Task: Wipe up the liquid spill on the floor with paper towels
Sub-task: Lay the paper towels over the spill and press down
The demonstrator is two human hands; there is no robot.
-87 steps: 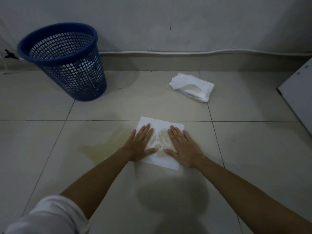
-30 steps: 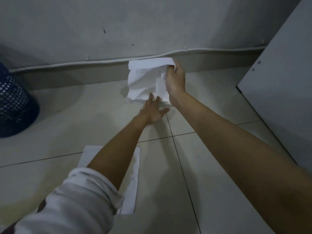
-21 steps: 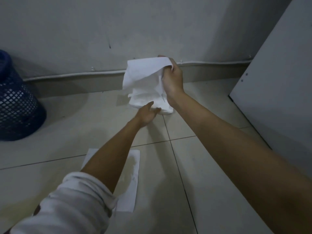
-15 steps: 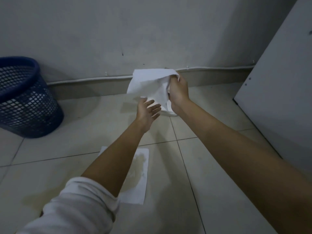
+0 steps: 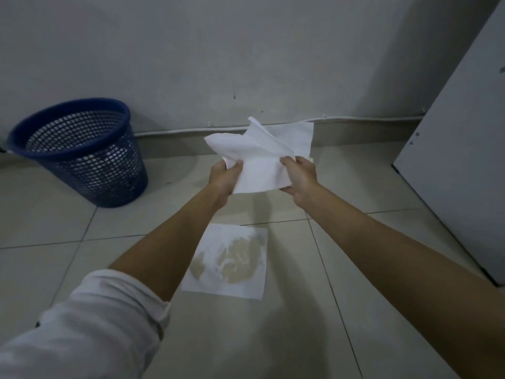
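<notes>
Fresh towel (image 5: pixel 262 160): white, crumpled, held in the air between both hands, above the floor and in front of the wall base. Left hand (image 5: pixel 225 177) pinches its lower left edge, thumb on top. Right hand (image 5: pixel 300 176) grips its right edge, fingers curled over the paper. Upper corners of the sheet stick up loose; how many layers it has cannot be told.

Used towel (image 5: pixel 226 262): flat on the floor (image 5: pixel 382 233) below the hands, between the two forearms. Tan wet stain fills its middle and right part; edges are white. Its left side is cut off by the left forearm.

Spill: apart from that stain, no liquid can be made out on the tiles; the floor to the left lies behind the left arm and sleeve (image 5: pixel 90 324).

Bin (image 5: pixel 82 151): blue mesh, upright on the floor at left, near the wall, well apart from both towels. Through the mesh only the pale wall and floor show; contents cannot be told, and the picture is blurred there.

Cable (image 5: pixel 177 130): white, runs along the wall base, partly hidden behind the fresh towel.

Panel (image 5: pixel 464 160): pale, at right, cut off by the frame edge, two small screws visible.
</notes>
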